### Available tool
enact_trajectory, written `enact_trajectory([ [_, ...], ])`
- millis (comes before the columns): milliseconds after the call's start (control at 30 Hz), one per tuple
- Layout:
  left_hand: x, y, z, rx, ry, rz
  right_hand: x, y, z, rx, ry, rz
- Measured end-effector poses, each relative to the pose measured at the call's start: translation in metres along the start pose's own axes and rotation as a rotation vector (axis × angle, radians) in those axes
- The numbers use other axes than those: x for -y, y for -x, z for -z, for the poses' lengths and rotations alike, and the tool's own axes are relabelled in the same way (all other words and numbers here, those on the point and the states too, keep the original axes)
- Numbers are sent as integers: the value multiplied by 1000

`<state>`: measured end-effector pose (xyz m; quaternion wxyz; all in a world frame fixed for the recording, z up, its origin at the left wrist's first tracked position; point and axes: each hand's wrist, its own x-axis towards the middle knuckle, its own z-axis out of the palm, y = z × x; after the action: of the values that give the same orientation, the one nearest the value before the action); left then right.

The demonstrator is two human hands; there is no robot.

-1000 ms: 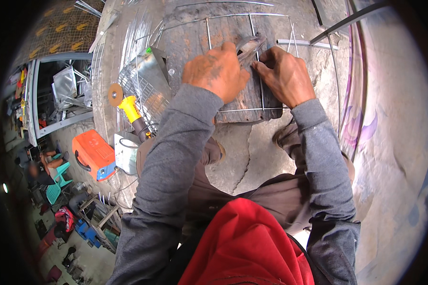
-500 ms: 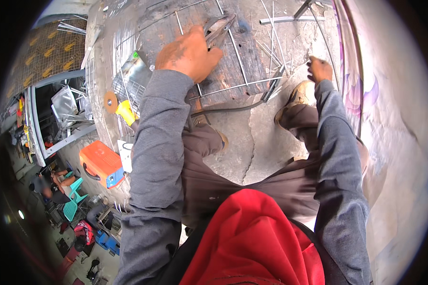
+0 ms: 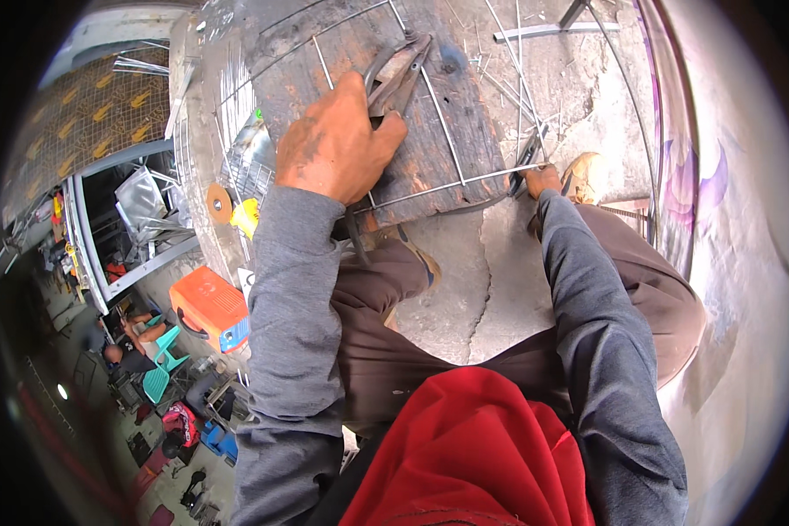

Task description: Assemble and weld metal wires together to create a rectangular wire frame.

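Scorched wooden board [image 3: 416,145] beneath wire frame [image 3: 443,124]. Our left hand [image 3: 337,145] over frame, grip wrapped around grey plier-like tool [image 3: 404,81]. Our right hand [image 3: 543,181], fingers curled, beside dark slender tool [image 3: 528,151]; we cannot tell grip's hold.
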<state>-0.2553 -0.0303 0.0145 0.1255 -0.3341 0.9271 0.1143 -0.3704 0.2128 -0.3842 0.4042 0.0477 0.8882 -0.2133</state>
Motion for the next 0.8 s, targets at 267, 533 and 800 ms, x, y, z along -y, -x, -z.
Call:
enact_trajectory([
  [267, 12, 7, 0, -37, 97, -6, 9, 17, -26, 4, 35, 78],
  [533, 6, 5, 2, 33, 158, 19, -9, 4, -27, -64, 27, 110],
  [800, 7, 4, 1, 36, 196, 5, -17, -6, -20, -68, -77, 150],
])
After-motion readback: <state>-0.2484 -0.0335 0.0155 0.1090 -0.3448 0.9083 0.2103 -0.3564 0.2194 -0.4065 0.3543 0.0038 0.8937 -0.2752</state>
